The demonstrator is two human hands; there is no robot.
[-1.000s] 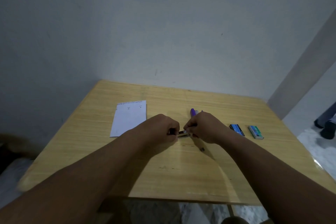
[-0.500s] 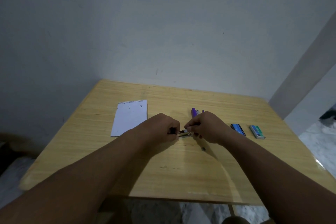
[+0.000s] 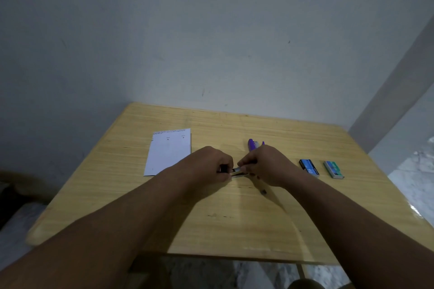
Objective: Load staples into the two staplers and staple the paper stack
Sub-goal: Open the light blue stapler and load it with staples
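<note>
While the paper stack (image 3: pixel 169 151) lay untouched on the surface (image 3: pixel 234 218), both hands, left hand (image 3: pixel 209 165) and right hand (image 3: pixel 265 165), stayed closed on the small stapler (image 3: pixel 238 171) between them, barely shifting, so loading seemed unfinished.

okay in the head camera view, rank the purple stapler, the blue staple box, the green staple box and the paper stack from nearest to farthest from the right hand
From the right hand:
1. Purple stapler, just behind the hand, partly hidden by it.
2. Blue staple box, to its right.
3. Green staple box on the right and paper stack on the left, past the left hand: too close to call.
</note>
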